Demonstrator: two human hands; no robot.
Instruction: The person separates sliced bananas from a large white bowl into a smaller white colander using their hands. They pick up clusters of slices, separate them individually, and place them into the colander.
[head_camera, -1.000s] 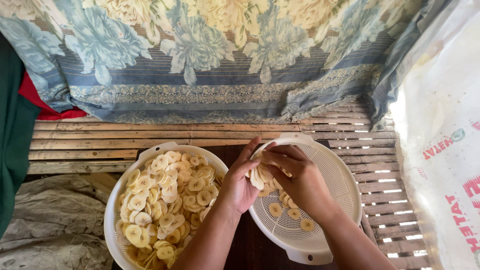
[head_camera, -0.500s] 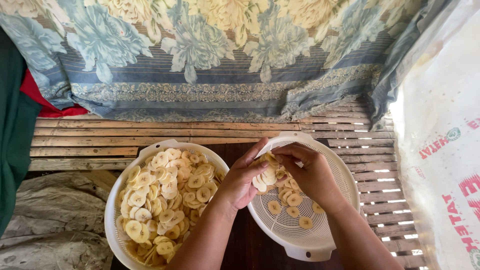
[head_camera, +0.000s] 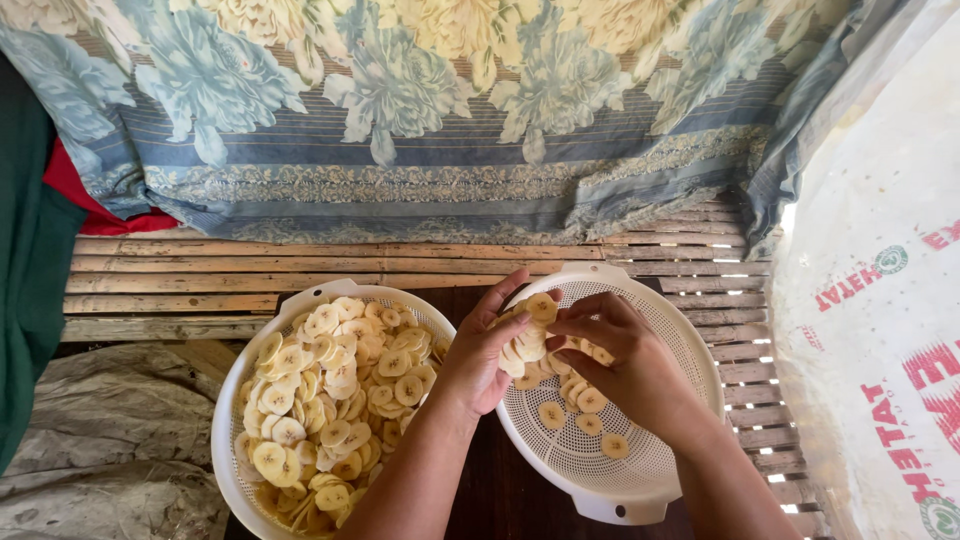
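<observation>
Since a second ago more slices (head_camera: 580, 400) dropped into your colander (head_camera: 690, 350); left hand (head_camera: 480, 355) cups the stack, right hand (head_camera: 625, 360) pinches one. Peel singly.

Floral cloth (head_camera: 400, 110) drapes over bamboo slats (head_camera: 250, 270).

Two hands are in view, the left hand (head_camera: 480, 355) and the right hand (head_camera: 625, 350). There are two white baskets: one basket (head_camera: 228, 420) on the left, piled with banana slices (head_camera: 330, 390) too many to count, and one strainer basket (head_camera: 655, 470) on the right with about ten loose slices (head_camera: 585, 415). One small stack of slices (head_camera: 527, 340) sits between the hands. One flowered cloth (head_camera: 400, 110) hangs behind.
</observation>
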